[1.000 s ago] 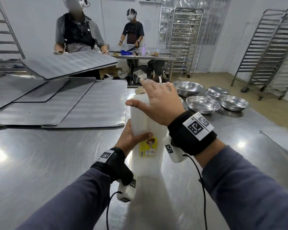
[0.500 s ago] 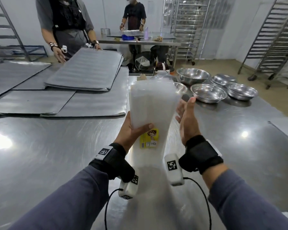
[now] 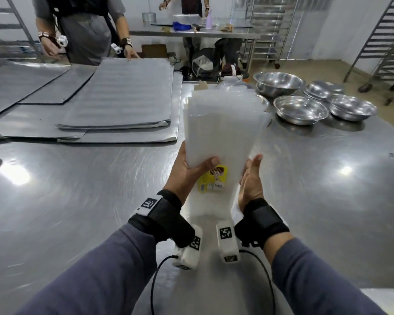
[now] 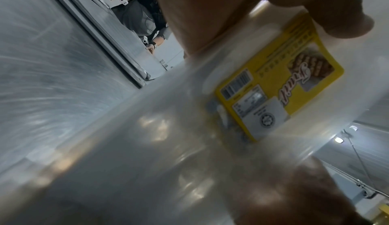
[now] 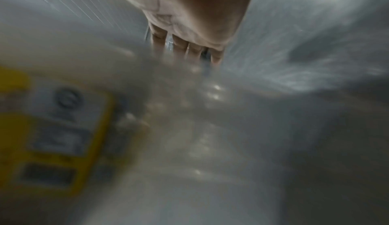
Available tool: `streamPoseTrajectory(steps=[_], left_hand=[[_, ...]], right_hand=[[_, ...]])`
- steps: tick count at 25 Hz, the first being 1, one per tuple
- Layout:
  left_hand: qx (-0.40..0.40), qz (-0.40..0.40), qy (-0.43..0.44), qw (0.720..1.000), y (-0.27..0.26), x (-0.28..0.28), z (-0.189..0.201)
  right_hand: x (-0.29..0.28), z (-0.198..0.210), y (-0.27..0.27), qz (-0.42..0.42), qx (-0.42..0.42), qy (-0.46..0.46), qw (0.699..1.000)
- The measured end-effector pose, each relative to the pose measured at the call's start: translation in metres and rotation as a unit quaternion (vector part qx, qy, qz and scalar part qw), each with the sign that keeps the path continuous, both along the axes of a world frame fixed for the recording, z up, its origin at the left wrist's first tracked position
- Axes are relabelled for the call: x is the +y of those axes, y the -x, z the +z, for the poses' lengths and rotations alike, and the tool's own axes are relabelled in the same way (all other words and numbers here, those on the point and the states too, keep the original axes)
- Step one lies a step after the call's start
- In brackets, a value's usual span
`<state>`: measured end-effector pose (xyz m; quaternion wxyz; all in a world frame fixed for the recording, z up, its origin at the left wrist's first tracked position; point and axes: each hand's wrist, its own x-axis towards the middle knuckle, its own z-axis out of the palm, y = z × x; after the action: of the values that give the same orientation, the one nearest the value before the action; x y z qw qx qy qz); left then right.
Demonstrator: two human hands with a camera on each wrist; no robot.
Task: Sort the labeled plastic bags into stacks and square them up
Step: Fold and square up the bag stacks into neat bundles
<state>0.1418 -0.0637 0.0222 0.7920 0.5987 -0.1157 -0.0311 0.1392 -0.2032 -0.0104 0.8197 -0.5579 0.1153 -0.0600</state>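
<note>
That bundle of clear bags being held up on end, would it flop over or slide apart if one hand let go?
Probably both. The stack of plastic bags fans wider at its top edges, so the sheets seem loose and likely slippery. It stands tall on the steel table, with the left hand gripping it and the right hand flat against its side, so it likely needs support.

Bags (image 3: 223, 128): translucent frosted plastic, smooth; yellow glossy printed label (image 3: 212, 181). Desk (image 3: 77, 201): brushed steel, shiny, swirl-scuffed. Bowls (image 3: 300, 109): polished metal. Mats (image 3: 123, 98): matt grey, ribbed.
</note>
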Motion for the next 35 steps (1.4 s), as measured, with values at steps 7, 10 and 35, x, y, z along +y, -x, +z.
streamPoseTrajectory(steps=[7,10,35], left_hand=[[0.013,0.011,-0.008,1.000,0.001,0.001,-0.005],[0.010,0.023,-0.006,1.000,0.002,-0.002,-0.003],[0.000,-0.001,0.019,1.000,-0.003,-0.004,0.010]], right_hand=[[0.000,-0.027,0.001,-0.011,0.040,-0.009,0.999],[0.009,-0.017,0.007,0.076,0.027,-0.019,0.997],[0.017,0.218,0.019,0.159,-0.115,0.747,0.636]])
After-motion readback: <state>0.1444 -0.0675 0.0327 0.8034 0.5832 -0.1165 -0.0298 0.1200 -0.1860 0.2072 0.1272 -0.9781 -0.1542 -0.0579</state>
